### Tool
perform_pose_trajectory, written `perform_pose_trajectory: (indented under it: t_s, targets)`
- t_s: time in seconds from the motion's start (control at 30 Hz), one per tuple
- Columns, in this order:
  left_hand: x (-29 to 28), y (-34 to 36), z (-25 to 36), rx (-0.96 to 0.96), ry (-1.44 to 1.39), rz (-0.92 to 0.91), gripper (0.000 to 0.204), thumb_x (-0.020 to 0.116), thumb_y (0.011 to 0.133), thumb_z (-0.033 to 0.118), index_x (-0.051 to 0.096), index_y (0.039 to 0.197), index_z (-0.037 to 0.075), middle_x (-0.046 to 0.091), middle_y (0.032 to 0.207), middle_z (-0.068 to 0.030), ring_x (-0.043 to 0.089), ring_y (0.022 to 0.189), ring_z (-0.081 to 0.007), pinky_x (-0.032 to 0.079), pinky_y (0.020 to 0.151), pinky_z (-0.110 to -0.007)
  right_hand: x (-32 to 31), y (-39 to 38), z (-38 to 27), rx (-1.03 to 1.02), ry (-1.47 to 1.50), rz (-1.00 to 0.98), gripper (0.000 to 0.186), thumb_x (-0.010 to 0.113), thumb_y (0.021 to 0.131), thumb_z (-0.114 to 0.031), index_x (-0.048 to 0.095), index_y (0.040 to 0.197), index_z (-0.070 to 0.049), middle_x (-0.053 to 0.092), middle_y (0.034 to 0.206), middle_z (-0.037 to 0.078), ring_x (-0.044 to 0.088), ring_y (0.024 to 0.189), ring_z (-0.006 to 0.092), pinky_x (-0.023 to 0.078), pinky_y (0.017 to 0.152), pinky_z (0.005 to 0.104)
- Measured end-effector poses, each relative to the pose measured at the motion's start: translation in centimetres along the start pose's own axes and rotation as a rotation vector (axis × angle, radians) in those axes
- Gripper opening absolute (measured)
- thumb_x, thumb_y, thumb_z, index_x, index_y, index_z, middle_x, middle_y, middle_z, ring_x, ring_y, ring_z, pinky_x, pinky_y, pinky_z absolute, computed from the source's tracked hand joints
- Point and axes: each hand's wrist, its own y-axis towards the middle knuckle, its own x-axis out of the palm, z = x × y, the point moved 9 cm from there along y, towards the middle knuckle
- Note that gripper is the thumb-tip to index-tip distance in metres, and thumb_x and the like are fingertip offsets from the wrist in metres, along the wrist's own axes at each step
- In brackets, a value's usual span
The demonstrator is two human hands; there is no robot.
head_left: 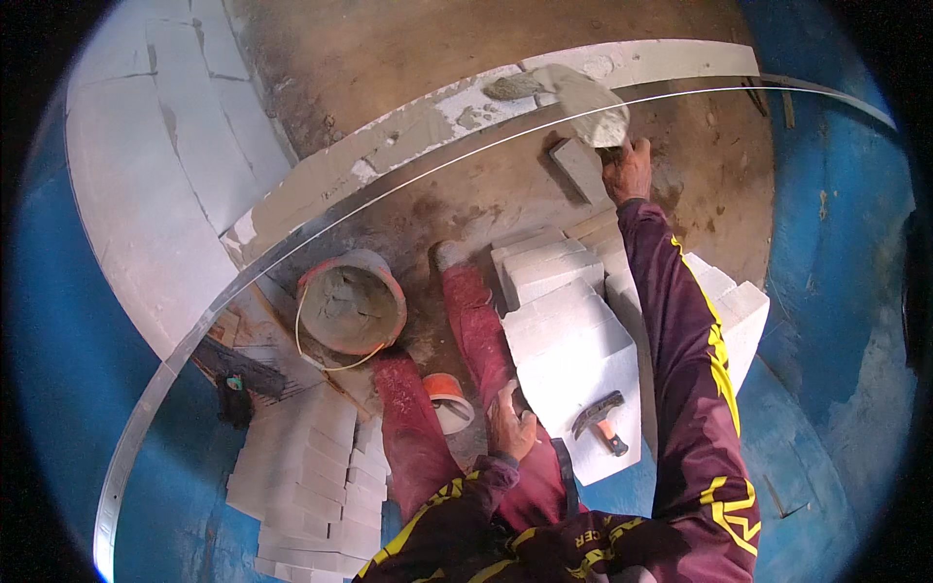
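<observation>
My right hand (630,175) grips a mortar-coated trowel (597,121) by its handle, its blade reaching up to the top of a low white block course (671,60) that has grey mortar along part of it. A loose grey block (578,171) lies on the floor just left of that hand. A thin pale straight strip (418,172) runs along the near side of the course. My left hand (510,428) rests on my red-trousered leg (465,301) with its fingers loosely apart.
A bucket of grey mortar (348,311) stands left of my legs, near a small orange-and-white bucket (449,413). White blocks are piled at left (306,466) and right (549,330); a hammer (598,423) lies on the right pile. A laid block wall (165,146) and blue walls (836,291) flank the brown floor.
</observation>
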Motion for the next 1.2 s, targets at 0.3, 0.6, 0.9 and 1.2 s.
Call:
perform_pose_trajectory:
  t_s: [0.3,0.6,0.9,1.2]
  targets:
    - [0.0,0.7,-2.0,0.111,0.071,-0.148,0.065,0.058,0.077,0.006,0.046,0.141,0.005,0.051,0.142,-0.018,0.046,0.131,-0.0376,0.033,0.113,-0.047,0.1,-5.4,-5.0,0.178,-0.067,-0.021,0.035,0.066,0.083,-0.02,0.06,0.114,-0.006,0.068,0.098,0.021,0.066,0.086,0.0439,0.053,0.076,0.0513]
    - [-1.1,0.8,-2.5,0.093,-0.264,-0.153,0.064,0.057,0.079,0.005,0.047,0.142,0.006,0.051,0.142,-0.0171,0.046,0.133,-0.0342,0.032,0.114,-0.044,-2.0,-4.3,-10.4,0.099,-0.185,-0.03,0.032,0.065,0.084,-0.017,0.053,0.111,-0.005,0.059,0.104,0.019,0.064,0.09,0.0413,0.053,0.073,0.0499]
    - [-11.6,-1.4,-12.2,-0.061,0.135,0.054,0.052,0.065,0.082,0.012,0.055,0.132,0.004,0.057,0.133,-0.0197,0.052,0.127,-0.0352,0.038,0.109,-0.044,-0.9,-4.5,-7.3,0.179,0.16,0.175,0.036,0.068,0.086,-0.026,0.06,0.111,-0.001,0.065,0.103,0.025,0.062,0.097,0.0463,0.051,0.082,0.0506]
    - [-20.2,-6.2,-19.8,-0.209,0.56,0.01,0.05,0.069,0.083,0.018,0.057,0.13,0.008,0.052,0.142,-0.0208,0.041,0.136,-0.0406,0.032,0.115,-0.049,7.0,-6.4,-16.2,0.274,0.314,0.136,0.031,0.067,0.091,-0.028,0.063,0.099,0.001,0.064,0.094,0.028,0.061,0.09,0.0493,0.048,0.074,0.0536]
